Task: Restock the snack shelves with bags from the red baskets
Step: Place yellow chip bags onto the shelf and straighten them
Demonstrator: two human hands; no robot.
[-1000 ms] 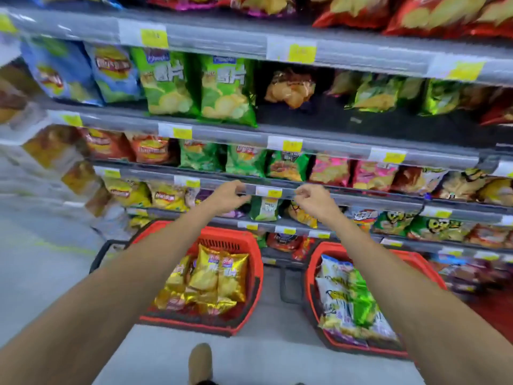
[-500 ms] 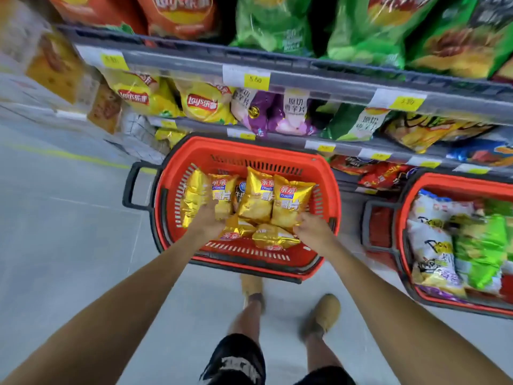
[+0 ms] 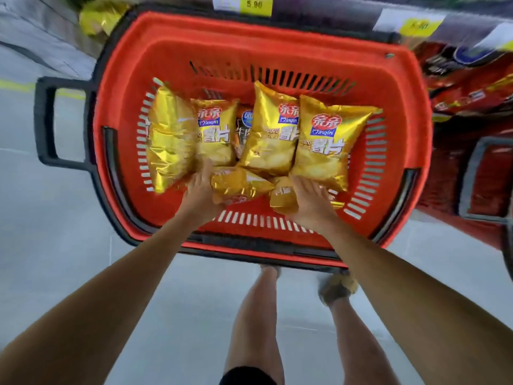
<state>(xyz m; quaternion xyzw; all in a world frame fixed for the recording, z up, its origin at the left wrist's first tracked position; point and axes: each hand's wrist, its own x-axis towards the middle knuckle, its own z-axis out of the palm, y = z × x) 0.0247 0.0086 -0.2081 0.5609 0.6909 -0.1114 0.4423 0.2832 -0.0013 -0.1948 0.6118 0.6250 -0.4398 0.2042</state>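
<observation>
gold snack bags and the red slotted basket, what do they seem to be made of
Gold snack bags: likely metallised plastic film, glossy; crinkles and bright glints. Red slotted basket: apparently moulded hard plastic, smooth semi-matt; uniform colour, moulded slots.

Gold bags (image 3: pixel 327 140) gleamed in crinkled, glossy foil, mirror-bright at centre frame. The red basket (image 3: pixel 399 107) was dull moulded plastic, slotted; its black handle (image 3: pixel 45 120) at left matt plastic — the grey floor (image 3: pixel 55 245) smooth.

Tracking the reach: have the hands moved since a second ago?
Yes: from a higher shelf rail, left hand and right hand came down into the red basket, among the gold chip bags.
</observation>
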